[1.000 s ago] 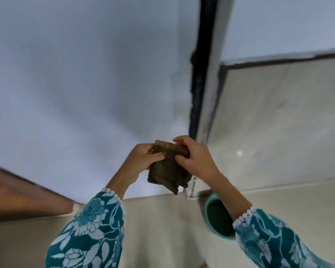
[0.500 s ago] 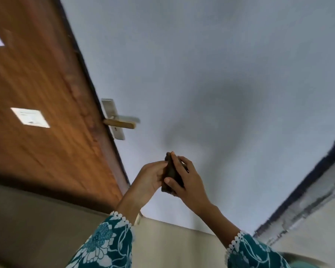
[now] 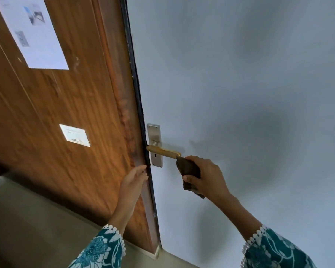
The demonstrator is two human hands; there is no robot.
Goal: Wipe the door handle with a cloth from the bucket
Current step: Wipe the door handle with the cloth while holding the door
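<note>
A brass lever door handle (image 3: 163, 151) sticks out from a silver backplate (image 3: 155, 140) at the edge of a brown wooden door (image 3: 70, 105). My right hand (image 3: 207, 176) is shut on a dark brown cloth (image 3: 189, 170), whose top corner touches the free end of the handle. My left hand (image 3: 133, 180) rests flat with fingers extended against the door's edge, just below the handle. The bucket is out of view.
A white sheet of paper (image 3: 33, 33) and a small white label (image 3: 75, 135) are stuck on the door. A pale grey wall (image 3: 240, 84) fills the right side. A beige tiled floor (image 3: 33, 229) lies below.
My view swung from the bucket and wall to the door. My hands, which both held the cloth, have parted: the right carried it to the handle, the left went to the door edge.
</note>
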